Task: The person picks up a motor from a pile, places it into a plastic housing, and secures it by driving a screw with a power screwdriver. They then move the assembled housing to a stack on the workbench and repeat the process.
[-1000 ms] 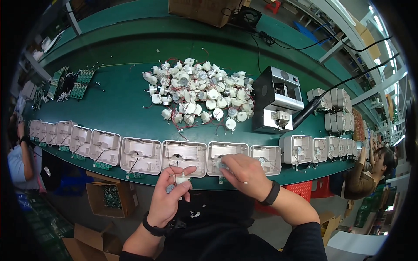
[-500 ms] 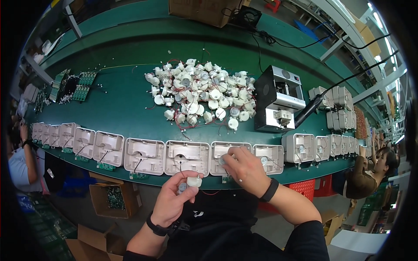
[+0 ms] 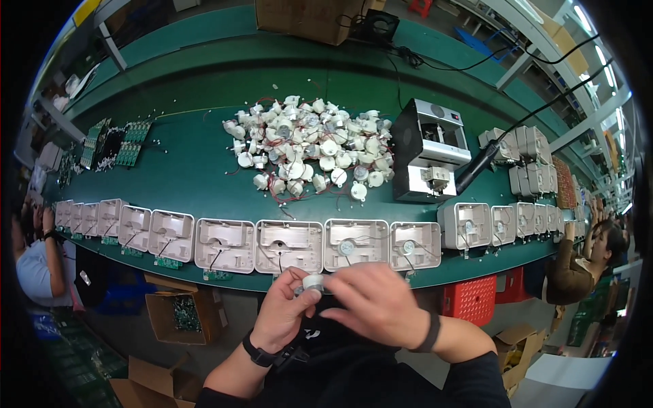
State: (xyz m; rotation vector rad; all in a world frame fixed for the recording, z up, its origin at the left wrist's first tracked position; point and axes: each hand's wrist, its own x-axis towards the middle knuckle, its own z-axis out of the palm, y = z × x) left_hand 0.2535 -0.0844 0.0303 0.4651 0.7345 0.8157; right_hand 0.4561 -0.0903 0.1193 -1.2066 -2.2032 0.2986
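My left hand (image 3: 277, 314) is closed on small round white plastic parts, one of them a white round part (image 3: 313, 283) held at the fingertips. A second, greyish part shows partly between the fingers. Right beside it, my right hand (image 3: 381, 302) is smeared by motion, its fingers reaching toward the held part. Ahead of both hands stands a row of open white plastic housings. One housing (image 3: 368, 230) has a round part (image 3: 346, 247) seated inside, and so does its right neighbour, with a disc (image 3: 409, 247). The housing to the left (image 3: 290, 257) shows a bare hole and a wire.
A large pile of white round parts with red wires (image 3: 306, 146) lies mid-table. Right of it stands a black and silver machine (image 3: 432, 153) beside a thick black handle on a cable (image 3: 478, 166). Circuit boards (image 3: 132, 143) lie far left. Co-workers sit at both ends.
My right hand has left the housing and come back toward my left hand. The round part it was touching now sits in that housing. My left hand still holds its parts.
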